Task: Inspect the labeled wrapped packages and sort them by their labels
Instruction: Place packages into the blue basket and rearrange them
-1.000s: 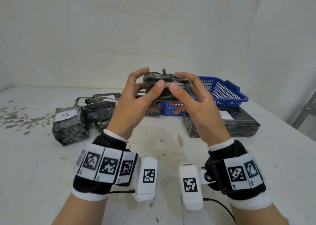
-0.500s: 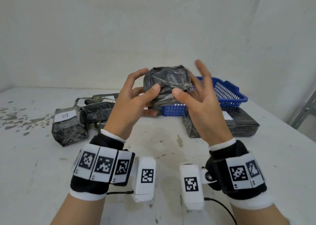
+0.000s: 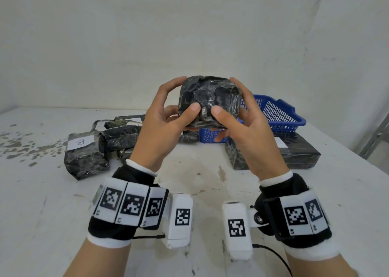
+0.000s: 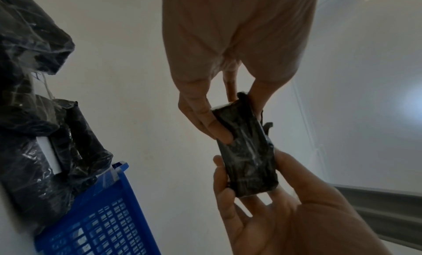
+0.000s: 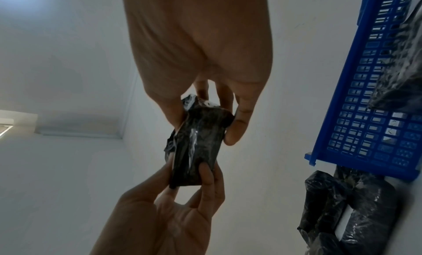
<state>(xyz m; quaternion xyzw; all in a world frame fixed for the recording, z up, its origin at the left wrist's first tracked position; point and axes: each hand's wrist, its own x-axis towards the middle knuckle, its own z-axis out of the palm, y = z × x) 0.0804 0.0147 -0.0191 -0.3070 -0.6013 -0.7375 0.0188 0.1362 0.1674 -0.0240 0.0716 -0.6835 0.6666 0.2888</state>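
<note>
I hold a small black plastic-wrapped package point(image 3: 209, 102) in the air over the table, its broad crinkled face turned toward me; no label shows on that face. My left hand point(image 3: 187, 94) grips its left side, thumb in front and fingers behind. Gripping the right side the same way is my right hand point(image 3: 225, 95). In the left wrist view the package point(image 4: 246, 150) is pinched between both hands, and the right wrist view shows the package point(image 5: 196, 145) the same way. A package labelled B point(image 3: 84, 154) lies on the table at left.
A pile of black wrapped packages point(image 3: 120, 135) lies behind the B package. A blue plastic basket point(image 3: 280, 116) stands at the back right, with a large flat black package point(image 3: 294, 152) in front of it. The white table point(image 3: 200, 182) is stained, and a wall stands behind it.
The package has been turned from edge-on to broad face toward me and lifted slightly. My right fingers, spread half a second ago, are curled round its side again.
</note>
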